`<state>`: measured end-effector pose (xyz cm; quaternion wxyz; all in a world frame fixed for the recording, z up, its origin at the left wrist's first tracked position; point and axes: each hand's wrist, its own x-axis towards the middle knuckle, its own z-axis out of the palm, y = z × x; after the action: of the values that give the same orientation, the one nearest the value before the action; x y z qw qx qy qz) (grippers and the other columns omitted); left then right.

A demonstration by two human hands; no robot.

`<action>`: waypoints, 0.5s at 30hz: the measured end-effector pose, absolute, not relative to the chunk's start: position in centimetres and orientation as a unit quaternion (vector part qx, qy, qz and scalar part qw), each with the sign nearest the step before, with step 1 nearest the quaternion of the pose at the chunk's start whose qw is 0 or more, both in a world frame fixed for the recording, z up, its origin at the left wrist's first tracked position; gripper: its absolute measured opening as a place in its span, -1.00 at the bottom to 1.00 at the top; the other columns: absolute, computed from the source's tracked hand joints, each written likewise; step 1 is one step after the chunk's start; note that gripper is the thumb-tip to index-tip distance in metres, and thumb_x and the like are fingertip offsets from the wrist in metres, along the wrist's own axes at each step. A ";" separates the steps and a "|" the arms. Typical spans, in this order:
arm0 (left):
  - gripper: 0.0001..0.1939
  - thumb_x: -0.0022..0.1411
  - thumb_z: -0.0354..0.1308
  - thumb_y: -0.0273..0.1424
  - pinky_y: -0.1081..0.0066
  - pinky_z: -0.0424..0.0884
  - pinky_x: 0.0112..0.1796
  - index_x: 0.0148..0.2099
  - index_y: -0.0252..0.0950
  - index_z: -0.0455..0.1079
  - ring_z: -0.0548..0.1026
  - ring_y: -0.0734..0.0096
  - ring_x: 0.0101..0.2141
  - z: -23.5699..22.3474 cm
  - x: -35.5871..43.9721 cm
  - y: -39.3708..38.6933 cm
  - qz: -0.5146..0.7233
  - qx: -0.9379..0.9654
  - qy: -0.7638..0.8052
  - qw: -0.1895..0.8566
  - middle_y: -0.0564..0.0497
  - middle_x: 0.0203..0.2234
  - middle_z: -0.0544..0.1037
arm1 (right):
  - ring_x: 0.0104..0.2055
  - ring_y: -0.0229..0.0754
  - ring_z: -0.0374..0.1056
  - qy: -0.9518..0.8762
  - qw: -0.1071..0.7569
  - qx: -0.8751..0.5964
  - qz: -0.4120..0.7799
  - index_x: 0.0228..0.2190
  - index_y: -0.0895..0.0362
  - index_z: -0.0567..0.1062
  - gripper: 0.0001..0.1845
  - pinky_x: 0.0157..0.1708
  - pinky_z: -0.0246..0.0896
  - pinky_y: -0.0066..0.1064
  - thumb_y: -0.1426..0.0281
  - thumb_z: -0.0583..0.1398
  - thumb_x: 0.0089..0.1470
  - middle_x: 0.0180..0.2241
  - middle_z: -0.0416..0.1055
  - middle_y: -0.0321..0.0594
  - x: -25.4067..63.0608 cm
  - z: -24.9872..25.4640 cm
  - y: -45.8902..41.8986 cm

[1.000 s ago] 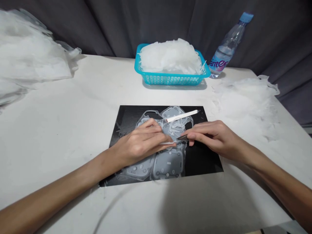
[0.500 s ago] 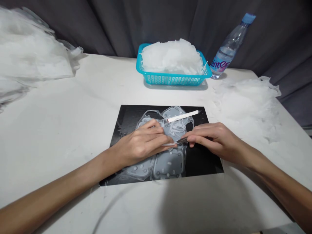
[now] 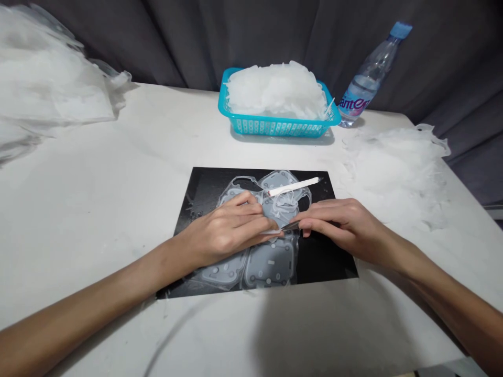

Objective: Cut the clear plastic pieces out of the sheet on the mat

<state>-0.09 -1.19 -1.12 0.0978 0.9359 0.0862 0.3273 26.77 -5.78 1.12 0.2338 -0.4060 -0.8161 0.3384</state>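
Observation:
My left hand (image 3: 226, 225) lies over the black mat (image 3: 326, 262), its fingers closed on a thin translucent plastic piece (image 3: 271, 232) whose edge shows by the fingertips. In my right hand (image 3: 334, 222) is a pair of dark metal tweezers (image 3: 291, 225), pinched between thumb and fingers, with the tip at that edge. Whether the tip grips anything is too small to tell. Flat translucent moulded pieces (image 3: 270, 264) with small holes and slots lie under and around my hands. A white stick-like tool (image 3: 294, 186) with a dark tip rests across the far pieces, beside curled clear trimmings (image 3: 286, 201).
A turquoise basket (image 3: 279, 127) heaped with white translucent pieces (image 3: 275, 91) stands behind the mat. To its right is a water bottle (image 3: 361, 86). Piles of translucent material lie at the far left (image 3: 51, 78) and on the right (image 3: 396, 167) of the white table (image 3: 98, 183).
The tweezers' tip makes small shifts along the piece's edge while both hands stay nearly in place. The whole view moves slightly; nothing is let go.

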 end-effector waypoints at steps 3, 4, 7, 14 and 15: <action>-0.94 0.47 0.17 -0.52 0.32 0.43 -0.22 -0.04 -0.32 0.44 0.44 0.45 -0.47 -1.3 -0.1 -1.1 0.325 0.936 0.086 0.101 0.02 -0.43 0.55 | -0.18 -0.26 0.57 -0.819 0.233 -0.404 0.334 -0.16 0.10 0.68 -0.76 -0.14 0.36 -0.47 0.42 0.18 0.42 -0.21 0.69 -0.31 26.7 1.2 -5.7; -0.94 0.47 0.17 -0.52 0.31 0.43 -0.22 -0.04 -0.32 0.44 0.44 0.45 -0.46 -1.3 -0.1 -1.1 0.324 0.937 0.087 0.102 0.02 -0.43 0.55 | -0.18 -0.26 0.57 -0.821 0.233 -0.403 0.332 -0.16 0.10 0.68 -0.76 -0.15 0.36 -0.48 0.43 0.17 0.42 -0.21 0.69 -0.31 26.6 1.3 -5.7; -0.94 0.47 0.17 -0.52 0.31 0.43 -0.22 -0.04 -0.32 0.44 0.45 0.45 -0.46 -1.3 -0.1 -1.2 0.323 0.936 0.092 0.103 0.02 -0.42 0.57 | -0.19 -0.27 0.57 -0.822 0.235 -0.402 0.327 -0.16 0.10 0.68 -0.75 -0.16 0.36 -0.49 0.42 0.17 0.42 -0.22 0.69 -0.31 26.6 1.4 -5.7; -0.94 0.48 0.17 -0.50 0.33 0.42 -0.21 -0.04 -0.31 0.44 0.45 0.45 -0.46 -1.4 -0.2 -1.2 0.321 0.937 0.096 0.100 0.05 -0.45 0.54 | -0.19 -0.26 0.57 -0.824 0.236 -0.401 0.322 -0.16 0.10 0.68 -0.75 -0.15 0.37 -0.49 0.42 0.17 0.42 -0.22 0.69 -0.30 26.6 1.3 -5.7; -0.94 0.48 0.17 -0.50 0.33 0.43 -0.21 -0.04 -0.31 0.44 0.45 0.45 -0.46 -1.4 -0.2 -1.2 0.322 0.936 0.097 0.102 0.05 -0.44 0.54 | -0.19 -0.26 0.57 -0.824 0.237 -0.401 0.323 -0.16 0.10 0.68 -0.75 -0.15 0.37 -0.48 0.42 0.17 0.42 -0.22 0.69 -0.30 26.6 1.3 -5.7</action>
<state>-0.19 -1.19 -1.38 0.1021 0.9361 0.0974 0.3223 26.59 -5.71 1.30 0.2365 -0.4006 -0.8240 0.3234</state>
